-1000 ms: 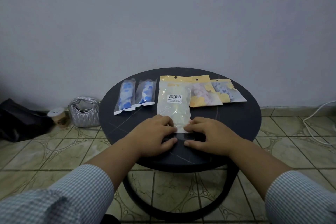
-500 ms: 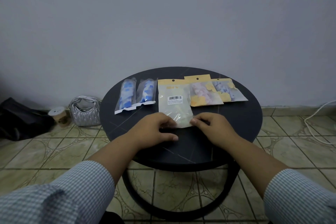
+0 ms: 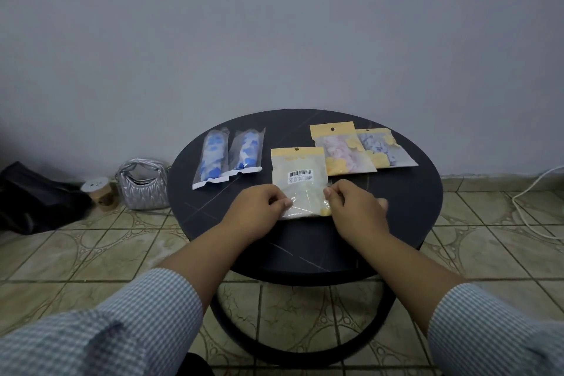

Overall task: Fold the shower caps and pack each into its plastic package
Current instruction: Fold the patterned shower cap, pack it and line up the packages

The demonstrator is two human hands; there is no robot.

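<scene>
Clear yellow-headed plastic package with pale yellow shower cap (image 3: pixel 300 185), frame centre on round black table (image 3: pixel 421 207): left hand (image 3: pixel 259 207) and right hand (image 3: pixel 351 207) pinch lower side edges, likely steadying for sealing or aligning with packed row.

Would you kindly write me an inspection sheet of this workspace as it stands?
Surface: round dark table, pale streaks.
Job's things: barcode package nearest; pink-cap package and blue-grey package behind it at right; two blue-print sleeves at left.
Clutter: nothing seen on the table.
Hands: left hand and right hand pinch the barcode package's lower sides.
Cables: white cable on the floor, right.
Surroundings: silver bag, small jar, dark bag, tiled floor, grey wall.
</scene>
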